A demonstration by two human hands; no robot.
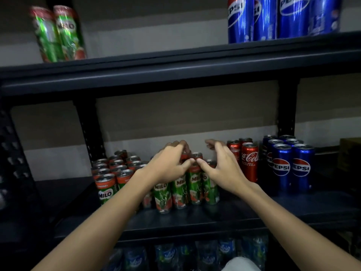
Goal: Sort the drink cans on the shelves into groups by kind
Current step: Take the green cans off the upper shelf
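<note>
Several tall green Milo cans (195, 188) stand clustered in the middle of the dark middle shelf (254, 210). My left hand (172, 163) reaches over them, fingers curled around the top of a rear can, thumb on its front. My right hand (220, 165) hovers just to the right with fingers spread, its thumb touching a can rim beside my left thumb. Left of the cluster sit several short Milo cans (115, 169). To the right stand red Coca-Cola cans (249, 161), then blue Pepsi cans (293, 165).
On the upper shelf (175, 75) two tall Milo cans (58, 34) stand at the left and several Pepsi cans (273, 18) at the right. Black uprights (89, 130) rise behind the cans. Wrapped water bottles (195, 253) fill the level below. A brown box (349, 153) sits far right.
</note>
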